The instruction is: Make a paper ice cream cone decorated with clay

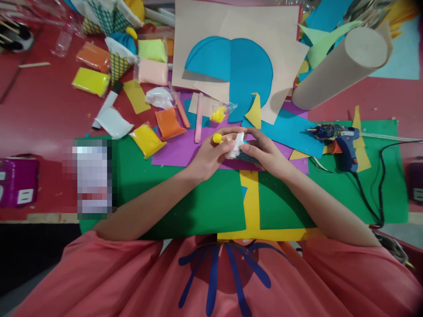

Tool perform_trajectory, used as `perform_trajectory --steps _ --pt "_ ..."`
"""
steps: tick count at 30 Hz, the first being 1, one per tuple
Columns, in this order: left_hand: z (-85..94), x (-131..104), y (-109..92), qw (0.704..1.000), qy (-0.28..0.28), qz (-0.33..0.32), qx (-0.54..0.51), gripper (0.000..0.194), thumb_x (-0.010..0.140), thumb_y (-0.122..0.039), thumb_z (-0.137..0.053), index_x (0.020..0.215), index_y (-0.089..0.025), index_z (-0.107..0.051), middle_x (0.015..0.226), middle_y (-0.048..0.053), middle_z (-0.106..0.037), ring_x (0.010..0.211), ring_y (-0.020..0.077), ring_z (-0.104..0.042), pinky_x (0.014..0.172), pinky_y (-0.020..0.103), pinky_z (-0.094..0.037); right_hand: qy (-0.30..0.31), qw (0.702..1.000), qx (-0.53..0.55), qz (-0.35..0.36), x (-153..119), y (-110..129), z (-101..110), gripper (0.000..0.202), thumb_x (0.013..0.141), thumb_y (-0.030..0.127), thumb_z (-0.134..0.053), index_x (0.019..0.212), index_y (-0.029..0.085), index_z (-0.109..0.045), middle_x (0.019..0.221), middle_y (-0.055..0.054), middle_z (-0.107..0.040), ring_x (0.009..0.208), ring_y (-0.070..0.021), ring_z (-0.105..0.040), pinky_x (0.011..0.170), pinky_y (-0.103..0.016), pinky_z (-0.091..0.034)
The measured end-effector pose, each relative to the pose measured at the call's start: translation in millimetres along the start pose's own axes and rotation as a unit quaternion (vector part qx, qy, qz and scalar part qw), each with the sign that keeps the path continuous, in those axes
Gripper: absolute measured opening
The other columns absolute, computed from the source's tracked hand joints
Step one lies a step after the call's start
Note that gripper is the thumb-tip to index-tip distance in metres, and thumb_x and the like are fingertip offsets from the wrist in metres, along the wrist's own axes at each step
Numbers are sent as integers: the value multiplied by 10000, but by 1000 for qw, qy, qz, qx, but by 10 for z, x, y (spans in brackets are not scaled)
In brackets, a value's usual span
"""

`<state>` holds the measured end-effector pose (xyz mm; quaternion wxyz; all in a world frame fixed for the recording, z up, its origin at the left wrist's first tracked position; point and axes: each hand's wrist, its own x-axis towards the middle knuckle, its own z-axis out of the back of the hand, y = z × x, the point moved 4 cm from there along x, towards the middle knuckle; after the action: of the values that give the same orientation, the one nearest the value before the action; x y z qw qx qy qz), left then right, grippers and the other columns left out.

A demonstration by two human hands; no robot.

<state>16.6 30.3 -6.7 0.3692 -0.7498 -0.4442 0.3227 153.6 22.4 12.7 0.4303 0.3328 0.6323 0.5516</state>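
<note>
Both hands meet at the middle, above a purple sheet [178, 152]. Between them is a small craft piece [236, 146] with white clay along its edge and a blue patterned part below. My left hand [211, 154] is closed round its left side, the thumb pressed to the white clay; a yellow ball [217, 138] shows beside these fingers. From the right, my right hand [264, 152] grips the same piece, thumb on its blue and white side. The fingers behind the piece are partly hidden.
A glue gun [346, 147] with a black cord lies right on green sheets [205, 202]. Clay packets [147, 140], a marker [109, 103] and a blurred-out phone [94, 178] are left. Blue shapes [247, 66] lie ahead; a paper roll [340, 70] stands tilted back right.
</note>
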Motion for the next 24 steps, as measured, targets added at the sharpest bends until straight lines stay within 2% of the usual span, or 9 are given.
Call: perform_trajectory --steps 6,11,15,18,21,24 --pt "12 1 5 1000 12 -1 10 382 687 -469 -817 965 -226 -717 935 19 -700 771 108 -590 661 213 -434 -3 1000 -5 -6 -2 -6 -7 409 865 474 -635 1124 220 -448 889 0 -551 726 -116 -547 537 -214 -401" --pt "22 0 14 1000 4 15 -18 375 684 -423 -838 986 -237 -717 972 6 -706 826 106 -621 678 196 -464 1 1000 12 -8 -17 -16 3 350 887 399 -619 1135 221 -449 857 20 -538 577 -63 -462 456 -185 -342" --pt "13 1 -16 999 17 -11 -49 375 702 -375 -825 1035 -243 -713 1027 0 -711 928 119 -643 748 204 -502 29 998 41 -25 -29 -42 0 331 937 360 -537 1214 229 -414 752 58 -512 423 -42 -394 362 -179 -306" --pt "12 1 -45 998 22 -32 -49 378 715 -339 -810 1068 -253 -705 1133 -2 -694 1057 146 -631 821 226 -505 34 998 42 -18 -32 -38 15 407 928 341 -568 1272 246 -373 725 76 -491 401 -42 -398 346 -177 -322" --pt "17 10 -50 998 20 -42 -43 413 715 -417 -820 1076 -262 -695 1155 3 -676 1014 159 -639 797 250 -501 11 1000 22 5 -32 -14 42 476 908 352 -613 1300 251 -363 816 50 -538 453 -43 -421 376 -183 -352" --pt "29 23 -30 999 6 -40 -29 464 719 -537 -790 1078 -266 -681 1134 18 -671 948 168 -643 761 274 -495 -18 999 -17 23 -37 13 54 520 883 381 -651 1298 238 -371 946 -2 -585 589 -68 -516 445 -192 -397"
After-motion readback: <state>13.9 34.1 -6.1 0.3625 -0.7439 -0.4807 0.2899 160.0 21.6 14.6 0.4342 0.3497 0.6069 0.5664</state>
